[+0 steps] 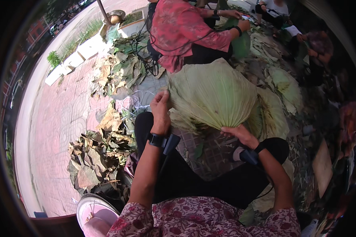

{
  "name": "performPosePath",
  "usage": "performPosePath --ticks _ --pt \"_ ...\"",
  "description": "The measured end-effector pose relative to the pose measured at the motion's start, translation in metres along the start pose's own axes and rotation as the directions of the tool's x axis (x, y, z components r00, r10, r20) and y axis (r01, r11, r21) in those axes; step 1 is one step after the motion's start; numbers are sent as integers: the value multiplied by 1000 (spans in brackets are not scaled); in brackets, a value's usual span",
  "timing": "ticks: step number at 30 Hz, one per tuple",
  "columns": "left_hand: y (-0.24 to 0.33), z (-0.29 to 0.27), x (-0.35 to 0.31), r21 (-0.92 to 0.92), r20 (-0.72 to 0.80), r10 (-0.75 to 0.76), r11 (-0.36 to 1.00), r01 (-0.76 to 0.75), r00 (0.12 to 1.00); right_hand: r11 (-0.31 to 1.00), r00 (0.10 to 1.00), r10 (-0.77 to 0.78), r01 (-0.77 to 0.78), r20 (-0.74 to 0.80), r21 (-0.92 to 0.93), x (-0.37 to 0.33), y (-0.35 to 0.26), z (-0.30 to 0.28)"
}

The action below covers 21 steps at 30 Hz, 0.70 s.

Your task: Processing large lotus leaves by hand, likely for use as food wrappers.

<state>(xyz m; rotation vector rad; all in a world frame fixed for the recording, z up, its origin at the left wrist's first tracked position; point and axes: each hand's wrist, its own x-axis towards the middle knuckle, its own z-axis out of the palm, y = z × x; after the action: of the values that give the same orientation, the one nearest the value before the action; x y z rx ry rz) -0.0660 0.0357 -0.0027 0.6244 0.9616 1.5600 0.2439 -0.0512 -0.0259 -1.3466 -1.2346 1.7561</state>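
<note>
A large, pale green lotus leaf (213, 93) with veins fanning out spreads in front of my knees. My left hand (160, 106) pinches its left edge, fingertips pressed together. At the near edge, where the veins gather, my right hand (241, 135) grips the leaf between thumb and fingers; part of those fingers is hidden. More lotus leaves (273, 114), some browned, lie beneath and to the right of it.
A heap of dry brown leaves (95, 162) lies by my left knee, with another leaf pile (126, 65) farther off. Ahead sits a person in a red patterned top (190, 31). Others sit at the far right. White planter boxes (73, 61) line the paving's far left.
</note>
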Motion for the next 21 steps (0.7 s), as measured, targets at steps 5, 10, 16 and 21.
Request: performPosePath --ticks 5,10,16,21 --pt "-5 -11 2 109 -41 -93 989 97 995 992 994 -47 35 -94 -125 -5 14 -7" --pt "-8 -5 -6 404 -70 -52 912 76 996 964 974 -175 138 -147 -228 -9 16 -9" --pt "-16 -11 2 403 -15 -126 907 121 992 922 955 -185 87 -231 -377 -14 21 -12" --pt "-6 -9 5 396 -158 -52 912 111 986 898 961 -193 93 -196 -430 -20 18 -11"
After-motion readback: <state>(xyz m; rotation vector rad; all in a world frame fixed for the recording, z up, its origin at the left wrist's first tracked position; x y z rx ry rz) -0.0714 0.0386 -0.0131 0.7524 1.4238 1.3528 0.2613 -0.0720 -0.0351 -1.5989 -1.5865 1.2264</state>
